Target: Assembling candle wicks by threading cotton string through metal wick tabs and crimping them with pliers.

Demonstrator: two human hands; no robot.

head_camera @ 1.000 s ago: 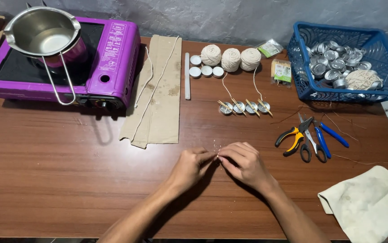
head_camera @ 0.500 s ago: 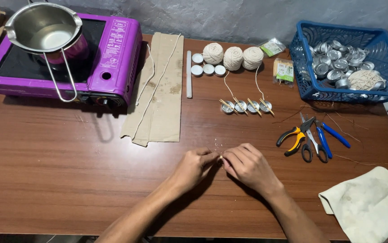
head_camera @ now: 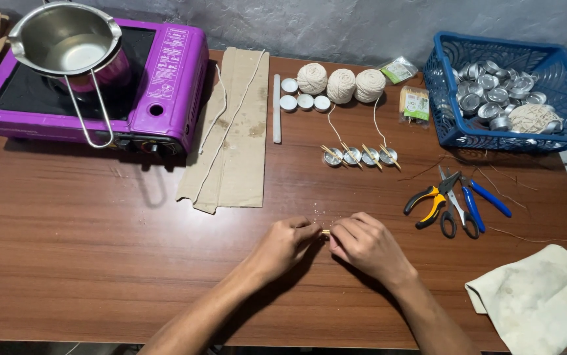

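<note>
The left hand (head_camera: 287, 242) and right hand (head_camera: 362, 242) meet fingertip to fingertip low on the brown wooden counter (head_camera: 99, 250), pinching a tiny pale wooden stick (head_camera: 325, 231) between them. Just beyond the hands stand 4 small silver metal cups (head_camera: 360, 156) in a row. Right of the right hand lie yellow-handled pliers (head_camera: 426, 202) and a cream cloth (head_camera: 540, 299).

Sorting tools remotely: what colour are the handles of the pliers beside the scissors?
Yellow and black handles on the pliers, clearest in the head view.
</note>
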